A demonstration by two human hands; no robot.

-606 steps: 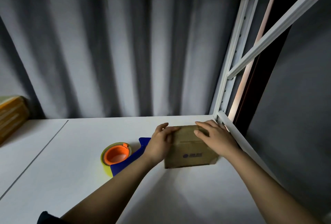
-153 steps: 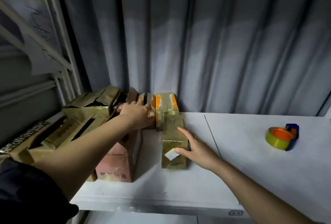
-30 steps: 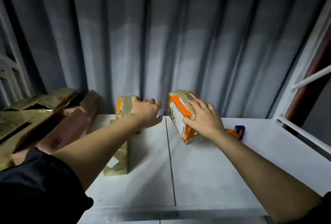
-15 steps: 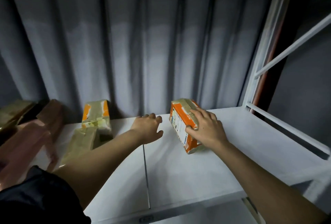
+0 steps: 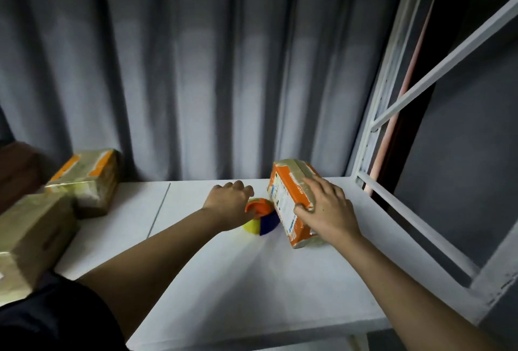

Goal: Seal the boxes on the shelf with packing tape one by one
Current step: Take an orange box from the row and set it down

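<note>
White shelf [image 5: 252,280] carries an orange box [image 5: 291,199] wrapped in yellowish tape, tilted up on one end at the right, just beside the tape dispenser [image 5: 260,217] with its orange core and blue handle. Half a second ago the dispenser was out of sight; now the left hand [image 5: 228,204] rests on it, fingers curled over the roll. The right hand [image 5: 326,214] grips the box's top edge.

Orange box [image 5: 291,204] sits tilted near the shelf's [image 5: 252,280] back right corner, tape dispenser [image 5: 260,217] just left of it; two taped boxes [image 5: 84,179] at the left edge.
</note>
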